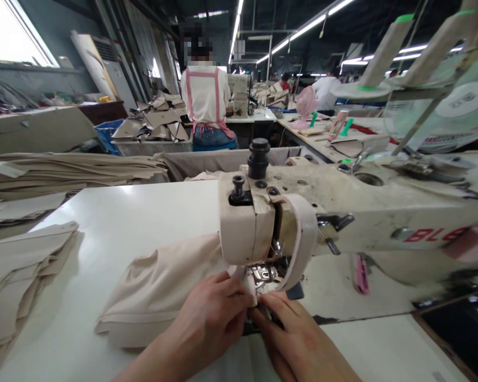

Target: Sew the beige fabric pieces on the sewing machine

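A beige fabric piece (pixel 163 281) lies on the white table and runs under the head of a sewing machine (pixel 247 228). My left hand (pixel 219 307) pinches the edge of this fabric just left of the presser foot (pixel 265 273). Close beside it, in front of the foot, my right hand (pixel 289 323) has its fingers curled down at the same edge. What the right fingertips grip is partly hidden. A beige strip (pixel 308 233) loops from the top of the machine head down toward the foot.
Stacked beige panels (pixel 19 276) lie at the left, with a longer pile (pixel 71 172) behind. Pink snips (pixel 361 273) rest on the machine bed. Thread cones (pixel 386 50) and a fan (pixel 458 101) stand at the right. A person (pixel 207 101) sits ahead, facing away.
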Motion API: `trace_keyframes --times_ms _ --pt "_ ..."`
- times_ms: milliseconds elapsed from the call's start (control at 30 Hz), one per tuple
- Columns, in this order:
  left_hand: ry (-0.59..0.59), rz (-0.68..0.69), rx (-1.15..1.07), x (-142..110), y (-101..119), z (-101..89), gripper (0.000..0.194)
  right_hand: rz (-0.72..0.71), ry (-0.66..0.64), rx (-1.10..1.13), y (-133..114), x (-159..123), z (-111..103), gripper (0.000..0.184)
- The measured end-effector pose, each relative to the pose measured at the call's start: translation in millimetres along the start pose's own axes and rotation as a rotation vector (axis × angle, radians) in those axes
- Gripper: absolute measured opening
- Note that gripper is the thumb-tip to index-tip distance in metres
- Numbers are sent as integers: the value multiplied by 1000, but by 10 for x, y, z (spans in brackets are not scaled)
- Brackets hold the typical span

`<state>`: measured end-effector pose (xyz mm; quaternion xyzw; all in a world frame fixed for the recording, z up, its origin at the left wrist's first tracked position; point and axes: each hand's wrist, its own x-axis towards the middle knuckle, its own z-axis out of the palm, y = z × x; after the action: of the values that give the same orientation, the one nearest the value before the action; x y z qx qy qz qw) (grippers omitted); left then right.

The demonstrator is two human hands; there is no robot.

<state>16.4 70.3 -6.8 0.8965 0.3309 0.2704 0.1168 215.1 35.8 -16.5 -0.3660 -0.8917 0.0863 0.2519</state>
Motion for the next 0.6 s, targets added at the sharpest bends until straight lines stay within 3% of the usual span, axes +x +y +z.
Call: trace_keyframes --times_ms 167,367,600 --pt "84 -12 -46 15 -26 68 22 -10 -3 20 87 -35 72 56" --pt "133 65 -40 87 -183 81 20 58 -54 85 117 27 56 55" --pt "125 -82 -151 53 -315 143 18 61 3 -9 87 27 43 47"
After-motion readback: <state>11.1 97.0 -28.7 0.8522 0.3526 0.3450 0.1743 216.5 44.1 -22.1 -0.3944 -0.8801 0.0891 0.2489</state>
